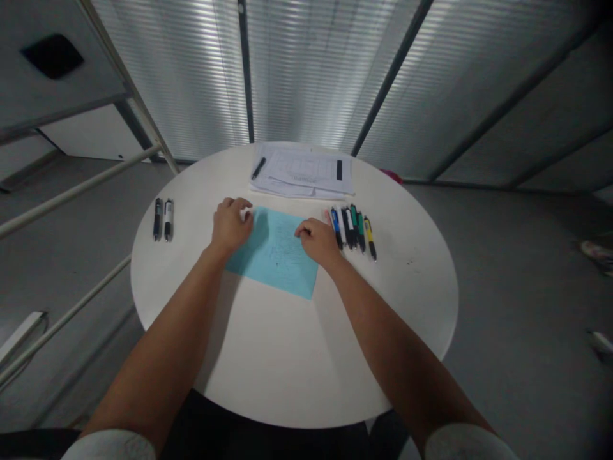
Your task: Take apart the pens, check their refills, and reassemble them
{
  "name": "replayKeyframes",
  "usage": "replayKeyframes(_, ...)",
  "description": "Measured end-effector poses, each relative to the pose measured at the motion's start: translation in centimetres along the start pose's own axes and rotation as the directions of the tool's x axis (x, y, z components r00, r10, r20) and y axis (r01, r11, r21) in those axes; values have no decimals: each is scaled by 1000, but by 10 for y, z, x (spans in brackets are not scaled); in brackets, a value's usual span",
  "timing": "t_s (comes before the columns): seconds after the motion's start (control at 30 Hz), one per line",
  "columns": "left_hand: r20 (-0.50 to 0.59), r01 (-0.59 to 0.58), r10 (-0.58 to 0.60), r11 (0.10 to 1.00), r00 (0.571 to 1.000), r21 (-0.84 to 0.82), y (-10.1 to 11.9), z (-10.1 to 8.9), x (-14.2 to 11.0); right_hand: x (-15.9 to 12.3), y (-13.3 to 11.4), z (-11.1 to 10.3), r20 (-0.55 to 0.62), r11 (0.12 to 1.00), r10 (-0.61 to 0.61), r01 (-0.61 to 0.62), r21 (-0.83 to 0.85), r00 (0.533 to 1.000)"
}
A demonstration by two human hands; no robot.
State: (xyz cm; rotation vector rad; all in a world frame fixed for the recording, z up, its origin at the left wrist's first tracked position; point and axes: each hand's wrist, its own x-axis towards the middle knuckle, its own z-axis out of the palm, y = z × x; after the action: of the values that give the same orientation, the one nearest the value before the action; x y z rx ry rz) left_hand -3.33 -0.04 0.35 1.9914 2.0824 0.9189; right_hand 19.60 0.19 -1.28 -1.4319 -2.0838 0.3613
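Note:
A light blue sheet of paper (272,259) lies at an angle in the middle of the round white table (287,364). My left hand (231,225) is curled over the sheet's upper left corner, which it hides. My right hand (316,241) rests on the sheet's right side, its fingers bent against the paper. Faint marks show on the sheet, too small to read. Next to my right hand lies a row of several click pens (351,231).
Two black-and-silver marker pens (163,219) lie left of my left hand. A stack of printed papers (304,171) with a black pen (258,168) on it sits at the far edge. Metal rails (71,191) run along the left; ribbed translucent panels stand behind.

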Motion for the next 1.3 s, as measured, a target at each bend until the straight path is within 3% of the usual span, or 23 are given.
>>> replayKeyframes(0.07, -187, 175, -156, 981, 970, 86, -5, -8, 0, 0, 1, 1, 2, 1000, -2, 2, -5, 1000)
replayKeyframes(0.17, -323, 361, -298, 919, 898, 156, -13, -15, -3, 0, 2, 1, 3, 1000, -7, 7, -10, 1000)
replayKeyframes(0.27, -358, 442, -356, 875, 863, 197, -19, -15, -6, 1, 2, 2, 2, 1000, -4, 4, -14, 1000)
replayKeyframes(0.4, -309, 513, -443, 835, 842, 199, -26, -14, -5, 0, 2, 2, -4, 1000, -9, 9, -16, 1000)
replayKeyframes(0.6, -209, 541, -502, 810, 839, 225, -29, -16, -1, 0, 2, 1, 11, 1000, -5, 5, -14, 1000)
replayKeyframes(0.8, -304, 548, -484, 817, 821, 179, -26, -22, -1, 0, 1, 0, 9, 1000, -7, 7, -15, 1000)
replayKeyframes(0.97, -286, 580, -524, 797, 802, 165, -28, -21, 0, 0, 0, 0, 13, 1000, -2, 2, -13, 1000)
replayKeyframes(1.13, -361, 584, -509, 800, 781, 136, -28, -21, 0, 0, 0, -1, 16, 1000, -8, 8, -13, 1000)
replayKeyframes(1.3, -307, 600, -548, 793, 778, 104, -33, -23, 1, 0, 1, -1, 12, 1000, -5, 5, -14, 1000)
